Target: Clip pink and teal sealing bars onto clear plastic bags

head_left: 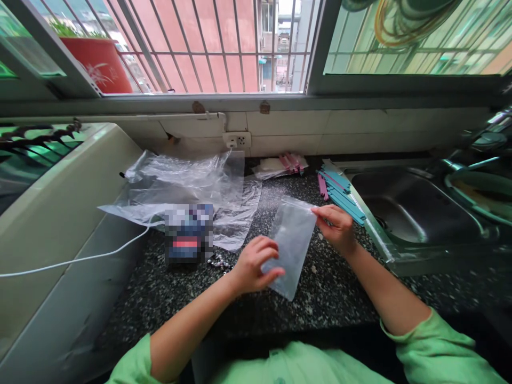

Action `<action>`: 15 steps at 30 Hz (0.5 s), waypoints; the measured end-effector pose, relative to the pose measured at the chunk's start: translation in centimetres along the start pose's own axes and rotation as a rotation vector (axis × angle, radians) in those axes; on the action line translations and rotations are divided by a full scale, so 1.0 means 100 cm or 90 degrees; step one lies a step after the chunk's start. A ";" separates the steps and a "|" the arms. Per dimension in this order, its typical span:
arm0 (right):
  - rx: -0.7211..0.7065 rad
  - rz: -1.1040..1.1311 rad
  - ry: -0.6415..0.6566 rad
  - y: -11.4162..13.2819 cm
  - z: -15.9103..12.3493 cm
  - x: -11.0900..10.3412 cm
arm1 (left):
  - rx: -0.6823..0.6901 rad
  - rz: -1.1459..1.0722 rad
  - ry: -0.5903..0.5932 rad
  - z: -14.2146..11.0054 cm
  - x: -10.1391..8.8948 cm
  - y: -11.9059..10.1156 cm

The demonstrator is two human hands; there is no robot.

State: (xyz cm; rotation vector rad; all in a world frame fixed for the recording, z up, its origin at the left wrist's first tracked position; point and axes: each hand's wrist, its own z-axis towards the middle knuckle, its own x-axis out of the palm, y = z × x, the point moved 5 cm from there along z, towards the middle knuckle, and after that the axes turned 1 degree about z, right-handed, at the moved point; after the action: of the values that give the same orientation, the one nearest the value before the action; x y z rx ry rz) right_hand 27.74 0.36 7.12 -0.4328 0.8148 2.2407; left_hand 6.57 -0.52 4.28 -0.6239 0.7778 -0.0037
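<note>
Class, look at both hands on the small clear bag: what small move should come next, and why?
Probably spreading the mouth open. The right hand pinches the top corner of the small clear bag, the left hand grips its lower edge, and it looks flat and empty above the counter.

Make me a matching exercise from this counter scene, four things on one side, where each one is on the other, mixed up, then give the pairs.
Things:
1. small bag
2. blue strips
3. flowerpot
4. socket

Places:
A. on the wall tiles under the window
B. outside the window bars, upper left
C. held between the left hand and right hand
D. on the counter beside the sink

Pairs: 1-C, 2-D, 3-B, 4-A
</note>
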 end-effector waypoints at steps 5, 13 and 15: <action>0.111 0.179 -0.008 -0.002 -0.005 0.007 | -0.394 -0.241 -0.134 0.016 -0.003 0.059; 0.320 0.393 0.064 -0.011 -0.019 0.035 | -0.572 -0.634 -0.105 0.014 0.030 0.070; 0.380 0.433 0.070 -0.011 -0.022 0.041 | -0.586 -0.625 -0.178 0.010 0.024 0.072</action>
State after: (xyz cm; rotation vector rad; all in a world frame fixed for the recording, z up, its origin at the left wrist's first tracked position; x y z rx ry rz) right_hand 25.85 1.56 2.92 0.0248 1.8298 2.3969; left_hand 7.35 5.38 -0.59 -1.7939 0.0935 -0.4702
